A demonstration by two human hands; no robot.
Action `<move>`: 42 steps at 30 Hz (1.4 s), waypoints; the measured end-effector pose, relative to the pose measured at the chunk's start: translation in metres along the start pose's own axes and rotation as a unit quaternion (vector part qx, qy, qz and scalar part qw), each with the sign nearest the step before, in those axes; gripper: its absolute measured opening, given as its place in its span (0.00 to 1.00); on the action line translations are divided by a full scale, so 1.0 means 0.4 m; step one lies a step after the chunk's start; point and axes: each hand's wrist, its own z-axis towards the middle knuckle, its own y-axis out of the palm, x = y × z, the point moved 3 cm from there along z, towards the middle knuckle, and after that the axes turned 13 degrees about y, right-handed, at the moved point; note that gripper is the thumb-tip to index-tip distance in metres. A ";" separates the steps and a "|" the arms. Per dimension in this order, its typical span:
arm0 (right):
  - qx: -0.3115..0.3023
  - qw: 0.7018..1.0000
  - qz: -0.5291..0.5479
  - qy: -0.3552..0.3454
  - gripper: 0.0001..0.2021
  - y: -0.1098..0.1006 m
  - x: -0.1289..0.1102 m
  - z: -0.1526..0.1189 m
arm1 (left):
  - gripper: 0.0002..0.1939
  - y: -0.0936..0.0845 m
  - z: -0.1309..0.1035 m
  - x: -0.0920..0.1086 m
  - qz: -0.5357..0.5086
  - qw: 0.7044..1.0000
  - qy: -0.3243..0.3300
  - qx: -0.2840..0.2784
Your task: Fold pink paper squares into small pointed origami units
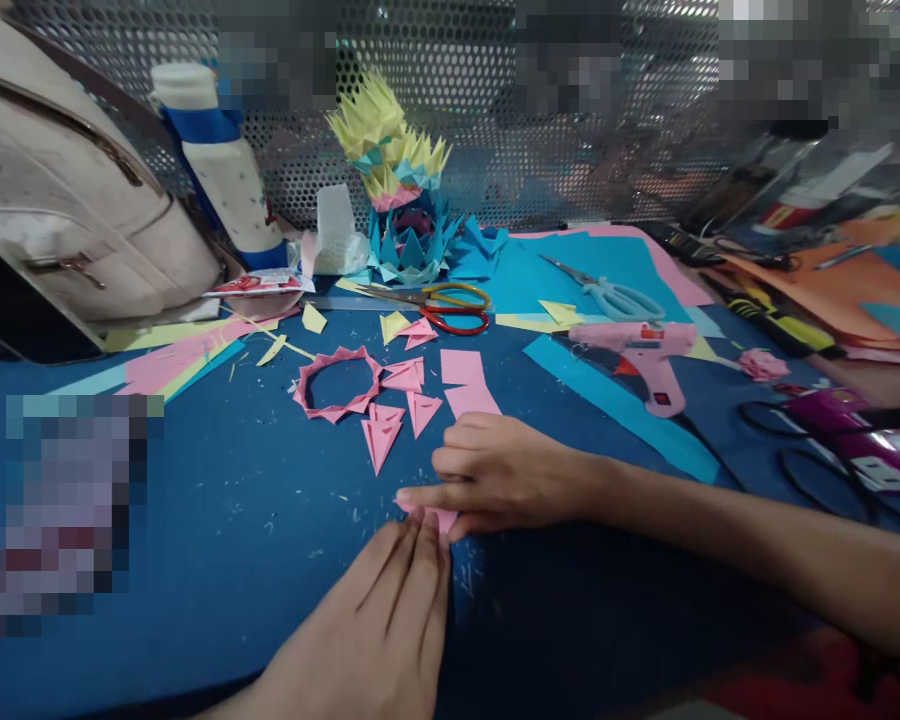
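Note:
A small folded piece of pink paper lies on the blue tabletop under both of my hands. My left hand reaches in from the bottom, its fingers close together and the tips holding down the paper's near edge. From the right comes my right hand, with the index finger laid along the paper's top, the thumb at its right corner and the other fingers curled. Just beyond are several folded pink triangles, a ring of joined pink points and flat pink paper pieces.
Red-and-yellow-handled scissors, light-blue scissors and a pink glue gun lie farther back. A spiky paper model stands by the perforated metal panel. At left are a bottle and a pale bag.

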 end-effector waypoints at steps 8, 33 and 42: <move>0.018 1.000 -0.005 -0.009 0.24 0.006 -0.025 0.032 | 0.20 -0.003 -0.003 0.000 -0.005 1.000 0.010 0.009; 0.087 0.884 0.400 0.227 0.06 -0.007 0.019 -0.011 | 0.11 0.053 -0.011 -0.169 -0.456 0.831 -0.299 0.108; 0.056 0.850 0.471 0.230 0.13 -0.024 -0.020 -0.013 | 0.06 0.055 0.008 -0.182 -0.532 0.714 -0.416 0.184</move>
